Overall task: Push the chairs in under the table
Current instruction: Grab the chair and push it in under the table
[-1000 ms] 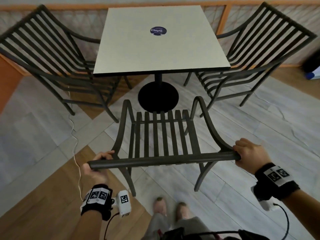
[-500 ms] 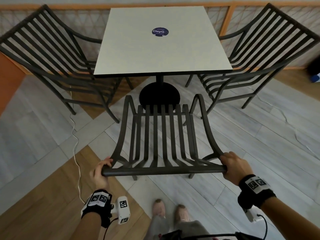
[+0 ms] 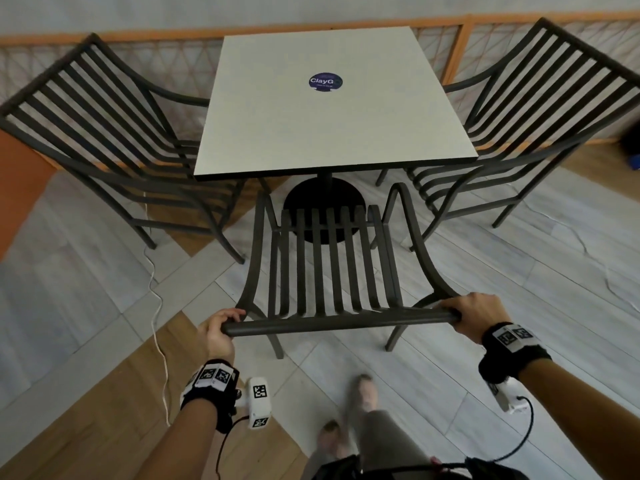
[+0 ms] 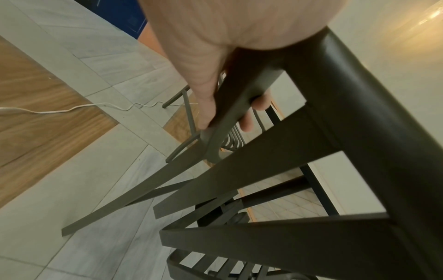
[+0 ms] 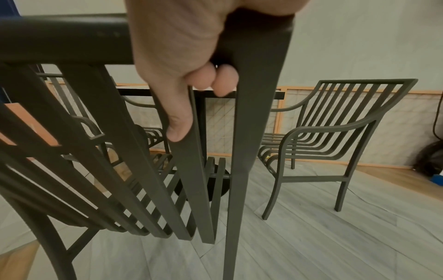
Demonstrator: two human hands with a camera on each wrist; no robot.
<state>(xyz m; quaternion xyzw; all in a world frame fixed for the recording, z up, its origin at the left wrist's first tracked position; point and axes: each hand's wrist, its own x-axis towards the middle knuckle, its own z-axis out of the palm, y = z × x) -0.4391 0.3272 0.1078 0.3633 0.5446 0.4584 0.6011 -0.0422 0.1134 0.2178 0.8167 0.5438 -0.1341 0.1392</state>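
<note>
From the head view, my left hand (image 3: 218,332) and right hand (image 3: 476,315) gripped the top rail of the middle chair (image 3: 325,258), which stood just short of the bench's (image 3: 332,98) near edge. At each wrist, my palm hid most fingers.

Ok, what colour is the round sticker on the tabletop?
The sticker is dark blue with white lettering; the head view shows it best.

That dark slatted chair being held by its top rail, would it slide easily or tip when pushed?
The chair looks like rigid metal, so it probably won't flex. Both hands, left hand and right hand, grip the high top rail, so pushing there might tip it forward. Its thin legs likely scrape the floor.
</note>
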